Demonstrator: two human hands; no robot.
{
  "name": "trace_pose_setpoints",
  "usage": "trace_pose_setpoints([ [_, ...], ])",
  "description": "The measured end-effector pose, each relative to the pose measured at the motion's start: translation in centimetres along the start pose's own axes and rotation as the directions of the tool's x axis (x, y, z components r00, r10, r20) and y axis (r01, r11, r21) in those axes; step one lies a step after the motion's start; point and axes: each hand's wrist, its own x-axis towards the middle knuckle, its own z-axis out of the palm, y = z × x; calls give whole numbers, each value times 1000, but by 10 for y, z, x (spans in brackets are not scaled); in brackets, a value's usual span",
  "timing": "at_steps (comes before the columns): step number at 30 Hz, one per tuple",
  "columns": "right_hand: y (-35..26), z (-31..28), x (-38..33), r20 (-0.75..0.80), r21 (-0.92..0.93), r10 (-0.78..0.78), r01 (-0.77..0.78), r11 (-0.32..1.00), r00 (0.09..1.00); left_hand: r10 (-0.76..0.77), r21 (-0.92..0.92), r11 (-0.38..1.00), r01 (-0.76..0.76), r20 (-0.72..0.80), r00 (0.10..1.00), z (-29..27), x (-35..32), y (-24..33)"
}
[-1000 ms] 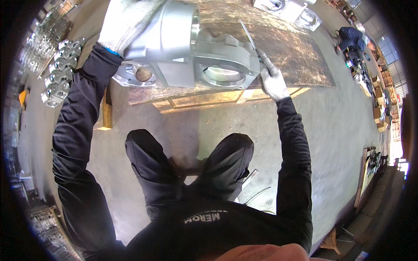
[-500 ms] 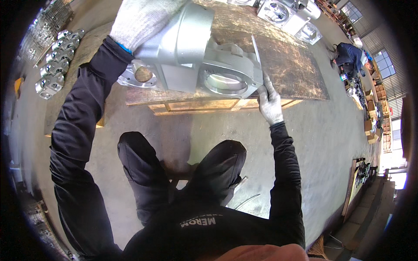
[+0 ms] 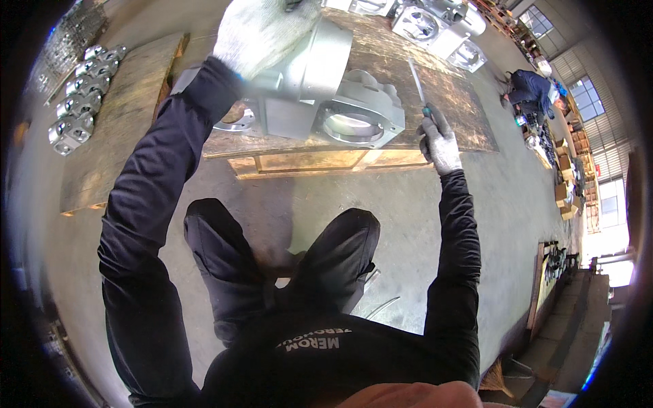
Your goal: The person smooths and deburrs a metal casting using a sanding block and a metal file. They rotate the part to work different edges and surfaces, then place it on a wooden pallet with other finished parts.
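A large silver metal casting (image 3: 289,119), with a round collar and an oval bored opening, lies at the near edge of a worn wooden table (image 3: 462,115). My left hand (image 3: 262,37), in a pale knitted glove, grips the top of the casting; part of its fingers is out of sight. Just right of the casting, my gloved right hand (image 3: 441,143) is closed round the teal handle of a slim metal file (image 3: 416,80). The blade points away from me, apart from the casting.
More silver castings (image 3: 425,27) stand at the table's far side. Several smaller ones (image 3: 71,129) line a wooden board (image 3: 126,115) on the left. Another person (image 3: 532,90) bends over parts at far right, near cardboard boxes (image 3: 564,183). A broom (image 3: 496,379) is at lower right.
My right hand has drawn the file away from the casting's right side, a little to the right. My left hand still grips the casting; the whole view has shifted slightly.
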Motion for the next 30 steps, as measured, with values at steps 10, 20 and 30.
trace_pose_setpoints([
  [10, -142, -11, -51, 68, -445, 427, -356, 822, 901, -372, -458, 832, 311, -46, 927, -71, -47, 74],
  [20, -201, 15, -59, 75, -582, 519, -386, 716, 851, -202, -434, 894, 113, -164, 966, -89, -122, 113],
  [30, -220, 44, -65, 85, -816, 504, -230, 530, 859, -198, -498, 863, 88, -172, 965, -105, -118, 120],
])
